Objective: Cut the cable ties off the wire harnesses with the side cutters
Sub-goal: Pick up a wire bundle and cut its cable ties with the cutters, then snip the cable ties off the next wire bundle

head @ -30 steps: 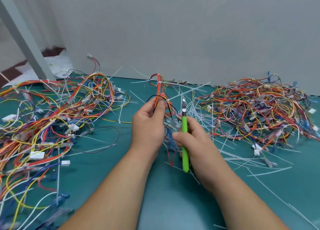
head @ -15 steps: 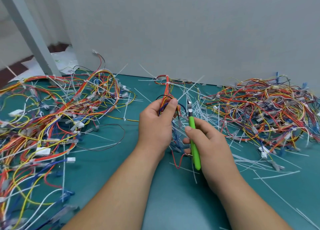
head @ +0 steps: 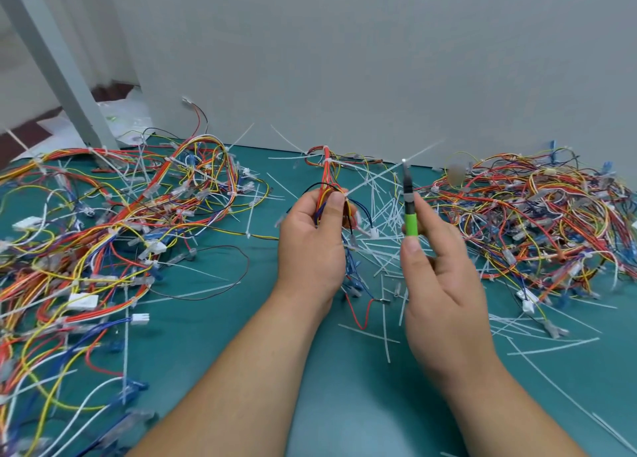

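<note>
My left hand (head: 312,239) grips a wire harness (head: 327,177) of red, orange, yellow and blue wires, held upright above the green mat. A white cable tie (head: 329,160) wraps the bundle above my thumb. My right hand (head: 437,270) holds the green-handled side cutters (head: 409,212) upright, tips pointing up, a short way right of the harness and apart from it. Whether the cutter jaws are parted I cannot tell, because the tips are blurred.
A large tangle of harnesses (head: 103,222) covers the left of the mat. Another pile (head: 537,215) lies at the right. Cut white ties (head: 382,194) are scattered in the middle. A grey wall (head: 344,60) stands behind, and a slanted grey post (head: 58,67) at far left.
My right hand has lifted the cutters up and to the right, away from the harness. My left hand has kept its grip on the bundle and risen slightly.
</note>
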`<state>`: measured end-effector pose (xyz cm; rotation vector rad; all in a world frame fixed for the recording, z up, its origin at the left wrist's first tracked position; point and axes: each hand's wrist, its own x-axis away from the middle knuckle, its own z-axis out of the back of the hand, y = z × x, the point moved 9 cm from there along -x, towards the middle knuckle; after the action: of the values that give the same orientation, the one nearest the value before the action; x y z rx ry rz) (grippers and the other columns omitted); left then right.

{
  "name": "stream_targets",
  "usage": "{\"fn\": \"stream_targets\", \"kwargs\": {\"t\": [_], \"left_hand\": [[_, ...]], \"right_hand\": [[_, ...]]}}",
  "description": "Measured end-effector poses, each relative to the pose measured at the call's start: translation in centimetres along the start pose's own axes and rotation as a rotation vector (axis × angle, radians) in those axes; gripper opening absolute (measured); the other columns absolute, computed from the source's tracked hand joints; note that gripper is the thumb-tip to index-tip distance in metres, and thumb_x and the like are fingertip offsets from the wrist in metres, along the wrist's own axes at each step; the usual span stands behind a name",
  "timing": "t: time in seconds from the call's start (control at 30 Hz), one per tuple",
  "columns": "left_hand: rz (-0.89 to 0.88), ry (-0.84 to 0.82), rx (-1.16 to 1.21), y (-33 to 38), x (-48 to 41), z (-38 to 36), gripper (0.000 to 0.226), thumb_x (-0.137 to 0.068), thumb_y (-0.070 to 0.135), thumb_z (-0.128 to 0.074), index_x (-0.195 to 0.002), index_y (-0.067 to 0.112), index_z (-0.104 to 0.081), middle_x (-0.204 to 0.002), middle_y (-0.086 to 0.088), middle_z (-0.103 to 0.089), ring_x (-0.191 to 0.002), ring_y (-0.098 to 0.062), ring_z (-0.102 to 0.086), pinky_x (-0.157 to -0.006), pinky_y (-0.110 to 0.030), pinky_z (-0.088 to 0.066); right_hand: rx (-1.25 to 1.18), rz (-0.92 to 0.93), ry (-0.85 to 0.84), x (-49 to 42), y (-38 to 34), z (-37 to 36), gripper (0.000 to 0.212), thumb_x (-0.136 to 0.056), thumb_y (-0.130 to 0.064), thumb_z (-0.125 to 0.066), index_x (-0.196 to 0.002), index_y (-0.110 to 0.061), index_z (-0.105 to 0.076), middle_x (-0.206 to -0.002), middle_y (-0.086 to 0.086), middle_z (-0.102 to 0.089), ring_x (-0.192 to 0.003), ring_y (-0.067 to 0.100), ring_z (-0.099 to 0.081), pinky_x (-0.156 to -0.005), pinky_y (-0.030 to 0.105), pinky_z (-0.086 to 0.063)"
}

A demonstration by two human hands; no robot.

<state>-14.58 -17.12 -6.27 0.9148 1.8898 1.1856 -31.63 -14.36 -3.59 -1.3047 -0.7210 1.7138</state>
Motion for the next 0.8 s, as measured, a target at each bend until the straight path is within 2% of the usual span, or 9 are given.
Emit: {"fn": "stream_targets", "kwargs": {"t": [0.1,0.2,0.23,0.37,0.4,0.5,0.57,0.67,0.8], "left_hand": [[0.019,-0.014,-0.020,-0.2,0.1,-0.2,0.020,-0.106,0.016,-0.050,-0.090,0.018,-0.060,-0.072,0.008,-0.069,-0.074,-0.018,-0.065,-0.073,-0.027,-0.053],[0.038,-0.037,0.000,-0.2,0.3,-0.4,0.017,-0.107,0.017,-0.049,-0.094,0.012,-0.059,-0.080,0.001,-0.074,-0.069,-0.016,-0.067,-0.067,-0.025,-0.054],[0.037,-0.037,-0.001,-0.2,0.3,-0.4,0.017,-0.107,0.017,-0.049,-0.094,0.011,-0.059,-0.079,0.001,-0.074,-0.066,-0.014,-0.067,-0.065,-0.022,-0.053],[0.034,-0.022,-0.015,0.0,0.4,-0.1,0.018,-0.105,0.019,-0.053,-0.089,0.016,-0.059,-0.072,0.005,-0.071,-0.065,-0.012,-0.063,-0.067,-0.022,-0.052],[0.037,-0.023,-0.011,0.0,0.4,-0.1,0.018,-0.105,0.019,-0.053,-0.088,0.017,-0.060,-0.073,0.005,-0.071,-0.066,-0.012,-0.063,-0.067,-0.022,-0.052],[0.054,-0.026,-0.011,-0.1,0.4,-0.2,0.018,-0.104,0.020,-0.055,-0.088,0.018,-0.062,-0.074,0.006,-0.072,-0.067,-0.012,-0.062,-0.068,-0.023,-0.052],[0.071,-0.031,-0.005,-0.3,0.4,-0.2,0.018,-0.104,0.020,-0.056,-0.088,0.018,-0.063,-0.074,0.006,-0.072,-0.067,-0.012,-0.061,-0.070,-0.024,-0.051],[0.071,-0.041,-0.017,-0.3,0.5,-0.3,0.020,-0.104,0.020,-0.056,-0.086,0.021,-0.064,-0.075,0.005,-0.073,-0.068,-0.011,-0.060,-0.070,-0.023,-0.051],[0.054,-0.038,-0.016,-0.2,0.5,-0.4,0.018,-0.102,0.017,-0.058,-0.086,0.022,-0.066,-0.077,0.004,-0.074,-0.071,-0.011,-0.062,-0.073,-0.024,-0.053]], "right_hand": [[-0.026,0.046,0.033,-0.1,-0.7,0.6,0.049,-0.098,-0.048,-0.044,-0.146,-0.041,-0.046,-0.124,-0.036,-0.053,-0.127,0.002,-0.050,-0.104,0.013,-0.035],[-0.152,-0.008,0.018,0.0,-0.6,0.4,0.049,-0.094,-0.050,-0.049,-0.142,-0.040,-0.053,-0.124,-0.006,-0.061,-0.119,0.019,-0.059,-0.098,0.031,-0.048],[-0.148,-0.031,0.004,0.0,-0.4,0.2,0.050,-0.093,-0.050,-0.051,-0.142,-0.038,-0.055,-0.123,-0.002,-0.062,-0.116,0.020,-0.061,-0.097,0.033,-0.050],[0.009,-0.061,0.012,-0.1,0.4,-0.1,0.052,-0.091,-0.042,-0.057,-0.139,-0.021,-0.061,-0.123,-0.014,-0.061,-0.118,-0.004,-0.057,-0.099,0.012,-0.043],[0.019,-0.045,0.039,-0.2,0.2,0.2,0.049,-0.092,-0.040,-0.057,-0.138,-0.022,-0.061,-0.122,-0.014,-0.060,-0.118,-0.004,-0.057,-0.101,0.014,-0.043],[0.003,0.103,0.200,-0.2,-1.3,2.4,0.040,-0.101,-0.040,-0.052,-0.139,-0.028,-0.052,-0.123,0.004,-0.058,-0.117,0.019,-0.057,-0.105,0.044,-0.046],[-0.094,0.181,0.294,0.0,-1.8,4.0,0.043,-0.104,-0.049,-0.049,-0.141,-0.027,-0.049,-0.123,0.017,-0.056,-0.114,0.030,-0.057,-0.103,0.053,-0.045],[-0.166,0.164,0.251,0.0,-2.0,3.9,0.043,-0.103,-0.045,-0.051,-0.138,-0.020,-0.056,-0.117,0.019,-0.059,-0.106,0.029,-0.062,-0.095,0.048,-0.051],[-0.040,0.019,0.032,-0.3,-1.0,0.8,0.024,-0.094,-0.041,-0.058,-0.117,-0.040,-0.066,-0.106,-0.003,-0.067,-0.096,0.015,-0.065,-0.084,0.029,-0.051]]}}
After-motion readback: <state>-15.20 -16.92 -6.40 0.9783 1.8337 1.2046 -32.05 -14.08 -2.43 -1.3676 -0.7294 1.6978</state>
